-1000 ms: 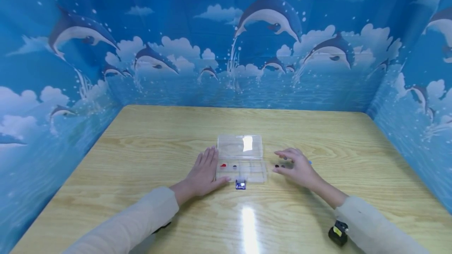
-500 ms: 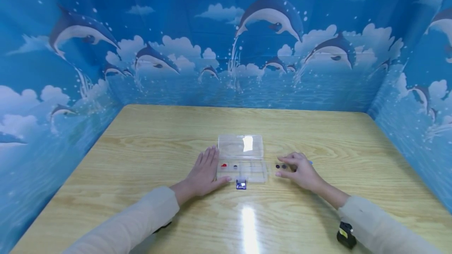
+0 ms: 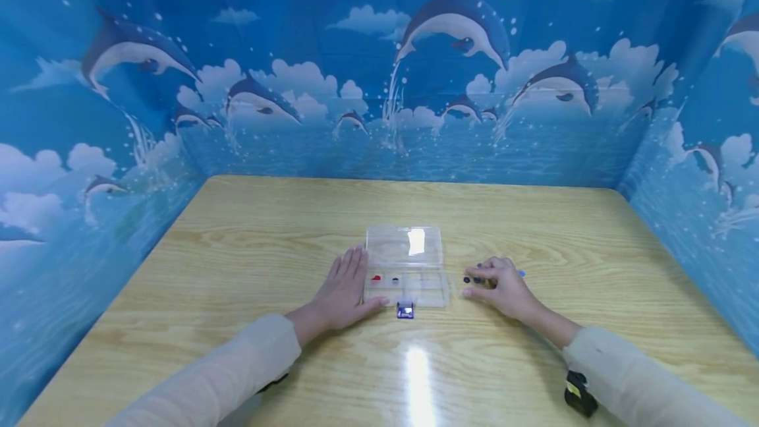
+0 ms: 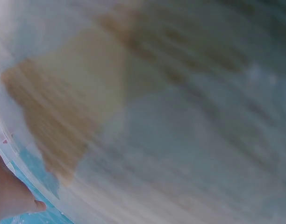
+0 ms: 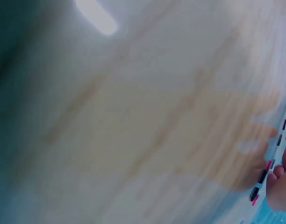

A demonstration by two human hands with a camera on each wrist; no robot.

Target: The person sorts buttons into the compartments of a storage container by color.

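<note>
Pieces (image 3: 466,280), small and dark, on the table (image 3: 296,216) just right of the box (image 3: 425,295), and my right hand (image 3: 500,287) covers part of the cluster. Thumb and forefinger stand parted, dark ones showing between the tips; the other fingers are tucked out of sight, so I can't tell whether they have hold of anything. Blue piece (image 3: 522,273) peeking out on the right, partly hidden. Right wrist view: hand cut off by the edge, pink piece (image 5: 268,164) beside it, table blurred. Left wrist view gives just a sliver of hand. Left hand (image 3: 344,292) lies flat along the box's left side, fingers straight, gripping nothing. Red piece (image 3: 376,277) and black piece (image 3: 395,280) in the box's left part, detail too small. Lid (image 3: 388,246) open on the far side, glare on it; clip (image 3: 406,310) at the near edge. Black device (image 3: 580,394) by my right sleeve (image 3: 617,368).
</note>
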